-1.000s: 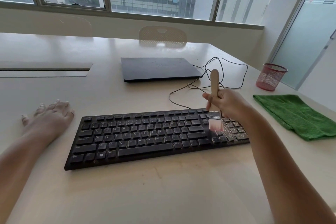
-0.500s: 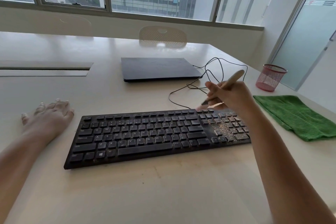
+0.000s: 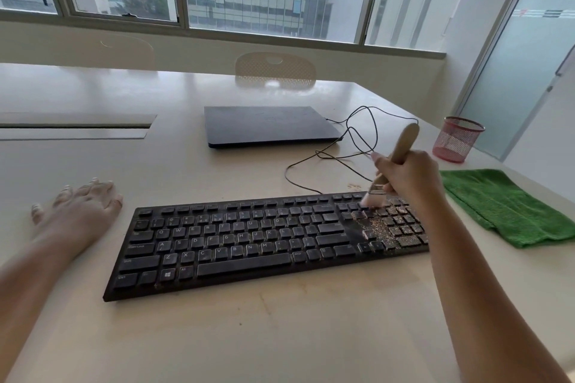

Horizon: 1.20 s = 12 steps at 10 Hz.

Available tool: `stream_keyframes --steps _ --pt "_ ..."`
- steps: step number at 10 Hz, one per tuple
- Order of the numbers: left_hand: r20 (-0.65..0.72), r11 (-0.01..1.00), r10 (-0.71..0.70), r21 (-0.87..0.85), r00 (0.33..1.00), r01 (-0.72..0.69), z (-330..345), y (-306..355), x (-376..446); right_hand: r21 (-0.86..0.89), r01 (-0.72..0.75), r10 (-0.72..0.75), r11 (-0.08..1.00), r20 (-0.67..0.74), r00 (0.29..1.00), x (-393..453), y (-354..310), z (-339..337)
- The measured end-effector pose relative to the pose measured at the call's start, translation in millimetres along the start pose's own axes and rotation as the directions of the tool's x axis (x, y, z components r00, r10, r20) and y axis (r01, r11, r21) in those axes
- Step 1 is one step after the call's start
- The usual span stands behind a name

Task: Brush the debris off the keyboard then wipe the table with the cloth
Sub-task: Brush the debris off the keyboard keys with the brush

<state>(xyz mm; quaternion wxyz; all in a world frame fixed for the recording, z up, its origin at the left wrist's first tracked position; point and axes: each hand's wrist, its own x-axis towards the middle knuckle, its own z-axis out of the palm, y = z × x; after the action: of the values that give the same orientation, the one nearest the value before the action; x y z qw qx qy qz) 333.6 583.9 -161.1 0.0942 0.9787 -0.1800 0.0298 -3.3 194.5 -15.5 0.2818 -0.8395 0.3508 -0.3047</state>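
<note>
Right hand (image 3: 407,174) holds brush (image 3: 393,162) upright-tilted, bristles down on keyboard (image 3: 249,246).

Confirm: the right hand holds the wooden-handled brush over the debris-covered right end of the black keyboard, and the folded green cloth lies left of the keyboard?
Not quite. The head view shows the folded green cloth right of the black keyboard, beyond the right hand holding the wooden-handled brush.

The left hand (image 3: 79,207) is blurred. The brush (image 3: 392,165) bristles are smeared by motion. The keyboard (image 3: 249,242) right end is hidden behind the right forearm.
</note>
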Motion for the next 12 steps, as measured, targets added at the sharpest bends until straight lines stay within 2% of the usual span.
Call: stream_keyframes --steps 1,3,4,5,6,7,8,9,10,11,12 --pt "-0.019 1.0 -0.015 -0.025 1.0 0.014 -3 4 -2 0.103 0.038 -0.048 0.994 0.102 0.994 -4 -10 5" --pt "-0.048 1.0 -0.017 -0.007 0.999 0.017 -20 26 -23 -0.042 -0.096 0.103 0.994 0.211 0.972 -2 -3 -12" --pt "-0.058 1.0 -0.013 -0.016 0.998 0.012 -28 35 -30 -0.021 -0.014 0.017 1.0 0.164 0.986 -6 -9 -11" --pt "-0.051 1.0 -0.021 -0.013 0.998 0.021 -32 38 -34 0.029 0.058 -0.062 0.998 0.185 0.981 -12 -18 -1" --pt "-0.045 0.999 -0.028 -0.028 0.999 0.027 -33 38 -33 -0.037 0.037 -0.027 0.999 0.221 0.975 -13 -16 0" --pt "-0.026 0.997 -0.068 -0.025 0.997 0.067 -27 30 -23 -0.073 0.03 -0.019 0.997 0.145 0.989 -9 -15 -6" --pt "-0.016 0.997 -0.08 -0.002 0.997 0.08 -23 25 -18 0.0 0.055 -0.055 0.998 0.119 0.991 -8 -17 -8" --pt "-0.008 0.995 -0.095 -0.022 0.995 0.094 -20 21 -15 0.036 -0.012 0.003 0.999 0.241 0.97 -10 -18 -3" --pt "-0.007 0.996 -0.09 -0.014 0.996 0.09 -21 25 -17 -0.027 -0.035 0.04 0.999 0.25 0.968 -10 -17 -6" --pt "-0.009 0.995 -0.101 -0.021 0.995 0.1 -20 25 -17 -0.01 0.041 -0.038 0.999 0.183 0.982 -11 -19 -8" --pt "-0.007 0.995 -0.099 -0.017 0.995 0.099 -18 21 -14 0.083 0.066 -0.083 0.994 0.224 0.971 -15 -25 -3"
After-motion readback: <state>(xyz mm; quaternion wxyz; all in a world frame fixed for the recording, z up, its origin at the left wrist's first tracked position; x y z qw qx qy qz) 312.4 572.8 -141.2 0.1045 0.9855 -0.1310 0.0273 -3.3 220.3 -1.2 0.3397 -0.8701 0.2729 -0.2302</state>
